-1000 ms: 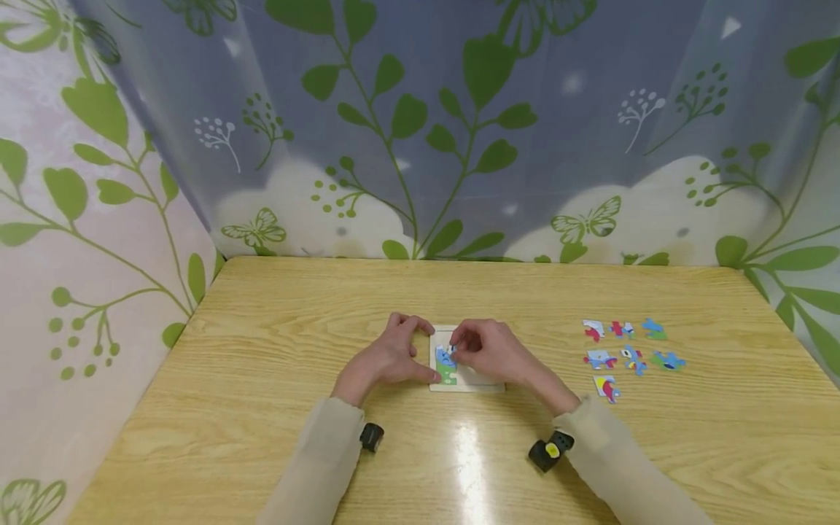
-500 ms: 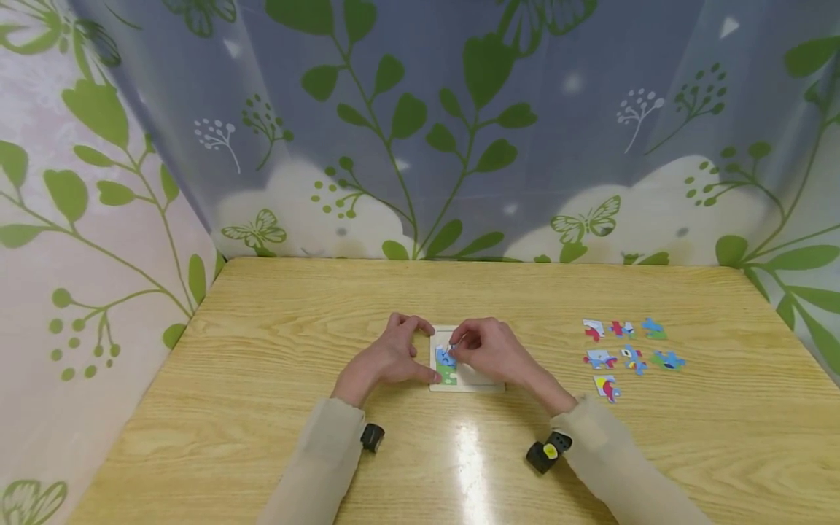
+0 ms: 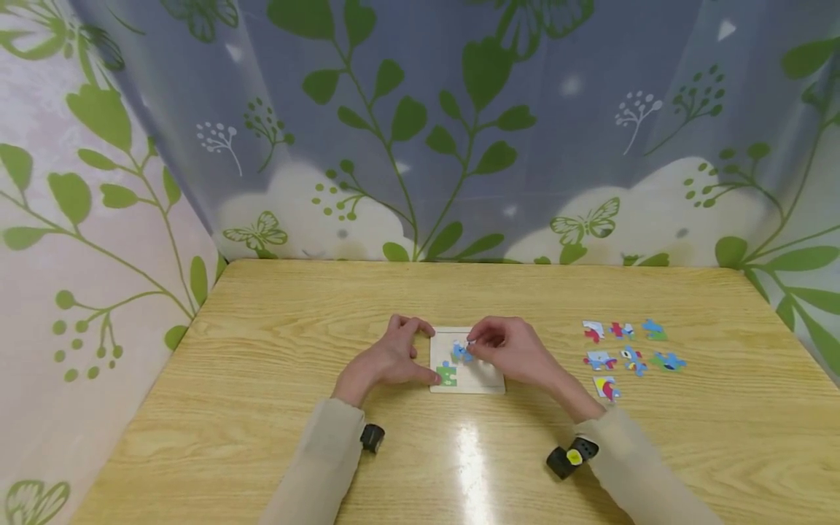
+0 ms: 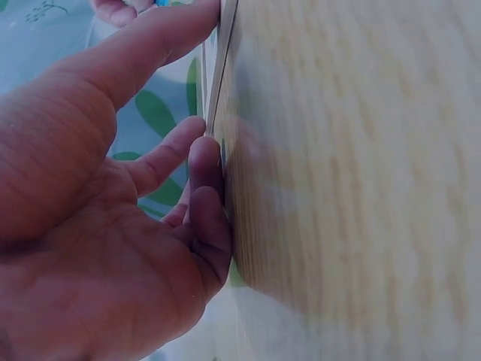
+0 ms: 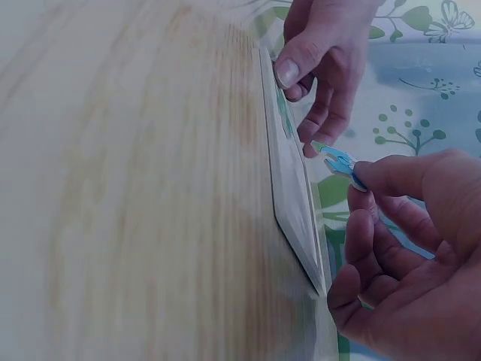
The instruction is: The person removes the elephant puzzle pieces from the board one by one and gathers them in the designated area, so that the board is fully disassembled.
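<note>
My right hand (image 3: 512,346) pinches a blue jigsaw piece (image 3: 461,351) between thumb and fingertips, above the pale puzzle tray (image 3: 482,379). In the right wrist view this piece (image 5: 340,160) is held tilted and clear of the tray. A green jigsaw piece (image 3: 447,375) with a blue tab lies in the tray's near left corner. My left hand (image 3: 391,355) rests at the tray's left side, its thumb on the near corner and a finger at the far one. From the left wrist, that hand's thumb (image 4: 150,49) reaches out to the tray's edge; other fingers bend loosely below.
Several loose jigsaw pieces (image 3: 633,359) lie in rows on the wooden table (image 3: 295,306), to the right of the tray. A leaf-patterned curtain (image 3: 420,146) hangs behind the table's far edge. Small black cameras (image 3: 372,437) are strapped to both wrists.
The right hand has lifted the blue piece off the spot above the green piece and drawn it right, uncovering the green piece's tab. The left hand stays put.
</note>
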`<state>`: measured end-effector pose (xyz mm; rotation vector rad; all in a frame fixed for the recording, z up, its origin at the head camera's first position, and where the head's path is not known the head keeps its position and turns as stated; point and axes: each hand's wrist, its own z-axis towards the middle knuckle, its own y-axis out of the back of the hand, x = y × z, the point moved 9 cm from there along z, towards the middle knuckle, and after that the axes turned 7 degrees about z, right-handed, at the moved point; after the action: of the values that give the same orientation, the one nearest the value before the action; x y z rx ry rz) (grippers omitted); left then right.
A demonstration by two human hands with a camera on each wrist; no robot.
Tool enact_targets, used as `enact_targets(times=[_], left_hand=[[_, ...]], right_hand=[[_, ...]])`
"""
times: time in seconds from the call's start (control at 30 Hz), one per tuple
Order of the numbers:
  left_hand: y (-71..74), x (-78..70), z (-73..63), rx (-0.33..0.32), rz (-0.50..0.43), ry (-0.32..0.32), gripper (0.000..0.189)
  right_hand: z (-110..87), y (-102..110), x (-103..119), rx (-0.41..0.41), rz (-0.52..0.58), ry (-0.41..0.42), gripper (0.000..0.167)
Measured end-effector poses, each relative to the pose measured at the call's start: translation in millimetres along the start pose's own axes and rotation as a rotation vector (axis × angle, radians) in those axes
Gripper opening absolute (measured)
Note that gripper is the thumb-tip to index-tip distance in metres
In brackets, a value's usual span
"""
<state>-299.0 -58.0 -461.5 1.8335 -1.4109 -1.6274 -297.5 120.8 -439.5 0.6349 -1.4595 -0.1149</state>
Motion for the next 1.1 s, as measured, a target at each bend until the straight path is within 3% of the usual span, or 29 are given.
enact_targets(times=[0.4, 1.1], left_hand=[[-0.9, 0.5, -0.8, 0.017, -0.036, -0.040, 0.065], [-1.1, -4.4, -1.4, 0.003, -0.005, -0.040, 0.066]], right_hand=[[-19.1, 29.5, -10.2, -0.059, -0.027, -0.004, 0.007], [-53.9, 78.3, -19.1, -0.136, -0.085, 0.003, 0.010]])
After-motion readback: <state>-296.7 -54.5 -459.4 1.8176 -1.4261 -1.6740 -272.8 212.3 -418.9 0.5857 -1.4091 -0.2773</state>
